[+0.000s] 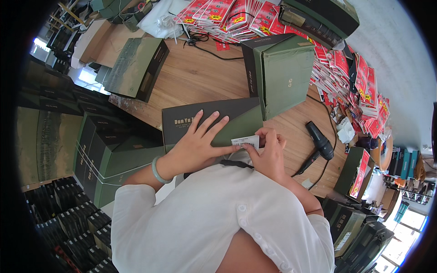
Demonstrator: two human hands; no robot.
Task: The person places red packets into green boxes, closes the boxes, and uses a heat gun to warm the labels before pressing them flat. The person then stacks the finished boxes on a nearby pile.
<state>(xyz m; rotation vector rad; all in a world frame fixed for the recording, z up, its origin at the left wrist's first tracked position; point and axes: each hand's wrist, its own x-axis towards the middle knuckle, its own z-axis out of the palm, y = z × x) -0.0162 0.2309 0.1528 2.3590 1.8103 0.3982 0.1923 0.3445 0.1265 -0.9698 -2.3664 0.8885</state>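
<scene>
A black and green shoe-box-like carton (239, 113) lies on the wooden table right in front of me. My left hand (193, 145) rests on its dark face with the fingers spread, and the thumb reaches to a white barcode label (246, 140). That label sits near the carton's near right corner. Thumb and fingers of my right hand (269, 157) pinch the label's right side. Whether the label is fully stuck down cannot be seen. Touching this carton's far right corner is a larger green box (287, 77).
Another green box (136, 68) stands at the table's far left. A black hair dryer (321, 143) with its cord lies at the right. Heaps of red printed packets (261, 20) line the far and right edges. Strapped cartons (98, 164) are stacked at the left.
</scene>
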